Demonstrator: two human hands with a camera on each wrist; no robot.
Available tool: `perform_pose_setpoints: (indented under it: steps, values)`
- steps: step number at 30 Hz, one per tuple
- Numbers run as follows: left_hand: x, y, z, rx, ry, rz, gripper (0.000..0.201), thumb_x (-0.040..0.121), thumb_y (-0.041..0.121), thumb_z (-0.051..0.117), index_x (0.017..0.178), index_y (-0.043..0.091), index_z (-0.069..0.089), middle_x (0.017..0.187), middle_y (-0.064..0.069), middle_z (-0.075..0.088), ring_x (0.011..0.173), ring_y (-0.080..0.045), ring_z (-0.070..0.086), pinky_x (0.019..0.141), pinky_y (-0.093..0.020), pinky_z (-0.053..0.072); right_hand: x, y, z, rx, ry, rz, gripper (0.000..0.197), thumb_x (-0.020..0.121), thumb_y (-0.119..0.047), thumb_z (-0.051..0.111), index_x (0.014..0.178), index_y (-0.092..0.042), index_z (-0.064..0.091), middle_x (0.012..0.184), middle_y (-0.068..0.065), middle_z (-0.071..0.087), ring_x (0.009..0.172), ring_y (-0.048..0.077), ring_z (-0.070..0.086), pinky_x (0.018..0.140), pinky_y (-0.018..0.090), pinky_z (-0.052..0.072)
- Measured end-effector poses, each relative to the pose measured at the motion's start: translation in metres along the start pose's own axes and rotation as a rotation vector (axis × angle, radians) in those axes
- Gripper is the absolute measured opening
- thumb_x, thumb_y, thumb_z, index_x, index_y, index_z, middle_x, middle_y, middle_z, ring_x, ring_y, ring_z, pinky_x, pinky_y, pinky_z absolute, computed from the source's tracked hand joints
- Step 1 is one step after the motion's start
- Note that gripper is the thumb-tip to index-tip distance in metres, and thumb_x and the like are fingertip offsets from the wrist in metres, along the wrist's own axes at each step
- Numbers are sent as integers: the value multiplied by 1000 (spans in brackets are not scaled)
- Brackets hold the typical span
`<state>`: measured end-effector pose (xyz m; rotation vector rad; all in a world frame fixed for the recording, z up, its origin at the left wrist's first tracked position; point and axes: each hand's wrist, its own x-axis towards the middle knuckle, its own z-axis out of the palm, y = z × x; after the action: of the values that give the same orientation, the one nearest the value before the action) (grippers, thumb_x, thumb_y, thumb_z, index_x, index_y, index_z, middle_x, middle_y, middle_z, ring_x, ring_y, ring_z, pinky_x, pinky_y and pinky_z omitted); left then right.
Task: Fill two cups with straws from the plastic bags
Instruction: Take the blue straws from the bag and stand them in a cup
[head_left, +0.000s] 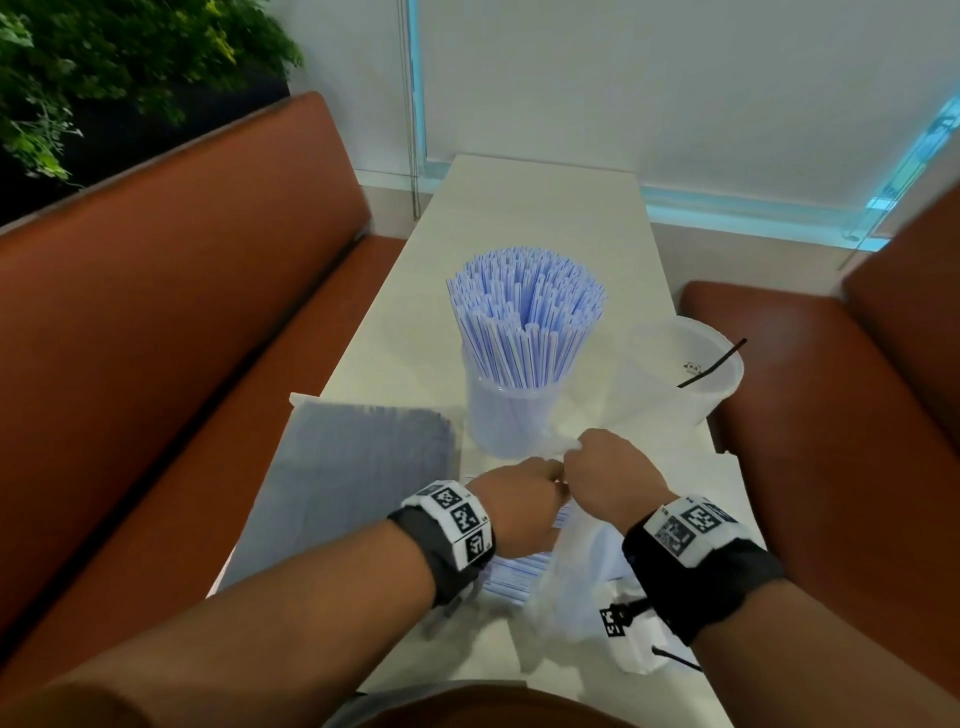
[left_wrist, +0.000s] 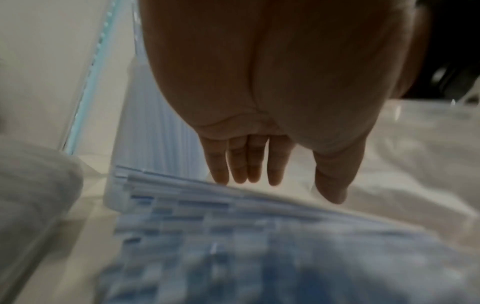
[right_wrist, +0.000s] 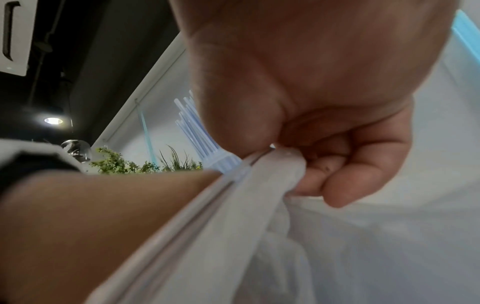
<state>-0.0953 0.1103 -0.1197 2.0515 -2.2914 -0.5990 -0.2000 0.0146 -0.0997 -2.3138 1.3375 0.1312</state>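
A clear cup (head_left: 511, 415) packed with upright blue-and-white wrapped straws (head_left: 524, 312) stands mid-table. To its right is a second clear cup (head_left: 685, 374) holding a single black straw. My right hand (head_left: 608, 467) pinches the edge of a floppy translucent plastic bag (head_left: 587, 561); in the right wrist view its curled fingers (right_wrist: 337, 185) clamp the bag's rim (right_wrist: 272, 164). My left hand (head_left: 524, 499) reaches in beside it with straight fingers (left_wrist: 246, 168) just over a flat pile of wrapped straws (left_wrist: 233, 216) at the bag's mouth, holding nothing.
A flat bag of grey straws (head_left: 363, 467) lies at the table's left edge. The narrow white table (head_left: 519, 208) runs between two brown benches (head_left: 182, 312), with a wall and glass at its far end. Green plants stand at the back left.
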Motion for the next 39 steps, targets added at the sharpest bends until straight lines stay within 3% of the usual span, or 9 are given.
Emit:
perform_pose_setpoints:
  steps: [5, 10, 15, 19, 22, 26, 33, 36, 39]
  values:
    - [20, 6, 5, 55, -58, -82, 23, 86, 2, 60, 109, 0, 56, 106, -14, 52, 100, -33, 56, 76, -32, 35, -8, 0, -9, 3, -27, -54, 18, 99, -17, 36, 100, -9, 53, 107, 18, 64, 97, 34, 62, 83, 42, 51]
    - [30, 10, 10, 109, -80, -114, 33, 84, 2, 63, 116, 2, 55, 115, -16, 53, 105, -32, 55, 77, -30, 33, -5, 10, -6, 177, 23, -31, 21, 97, -18, 43, 78, -10, 48, 85, 5, 56, 87, 30, 56, 80, 37, 47]
    - [24, 8, 10, 200, -22, -96, 24, 93, 7, 50, 117, 4, 54, 107, -14, 56, 79, -25, 51, 66, -34, 36, -5, 11, -5, 152, 50, 3, 18, 92, -27, 46, 82, -15, 54, 86, 0, 60, 82, 23, 58, 75, 35, 45]
    - [9, -13, -4, 305, 3, -132, 24, 95, 14, 50, 119, 13, 49, 100, -7, 63, 84, -30, 63, 70, -39, 49, -2, 10, -3, 144, 53, 26, 25, 93, -32, 45, 112, -18, 53, 95, -2, 63, 83, 20, 59, 73, 34, 43]
    - [-13, -42, -15, 325, 36, -151, 23, 93, 15, 52, 115, 15, 49, 94, -6, 67, 80, -32, 66, 61, -37, 44, 0, 12, -1, 153, 45, -16, 39, 96, -31, 42, 135, -34, 40, 85, -5, 64, 77, 17, 62, 70, 34, 45]
    - [-46, -85, -22, 311, 100, -171, 21, 97, 27, 51, 117, 24, 57, 105, -5, 69, 94, -30, 68, 73, -38, 55, 7, 15, 7, 223, 51, -28, 33, 99, -26, 40, 129, -36, 48, 85, -5, 61, 79, 18, 60, 74, 34, 46]
    - [-92, -139, -25, 205, 159, -317, 11, 94, 28, 52, 105, 28, 54, 98, 1, 68, 82, -22, 63, 67, -30, 38, 18, 30, 23, 322, 125, -25, 25, 103, -30, 47, 122, -22, 61, 119, 6, 68, 100, 24, 58, 83, 30, 37]
    - [-98, -140, -25, 130, 260, -274, 17, 93, 26, 54, 109, 31, 54, 98, 1, 68, 84, -22, 64, 67, -30, 39, 16, 26, 19, 260, 202, -109, 45, 107, -41, 30, 120, -13, 63, 117, 11, 68, 104, 30, 58, 86, 37, 40]
    - [-92, -129, -28, 109, 292, -239, 32, 94, 28, 54, 126, 33, 52, 110, 5, 67, 92, -22, 64, 76, -35, 50, 2, 9, 5, 747, 433, -153, 62, 96, -60, 24, 114, -20, 68, 106, 3, 69, 100, 16, 62, 91, 38, 44]
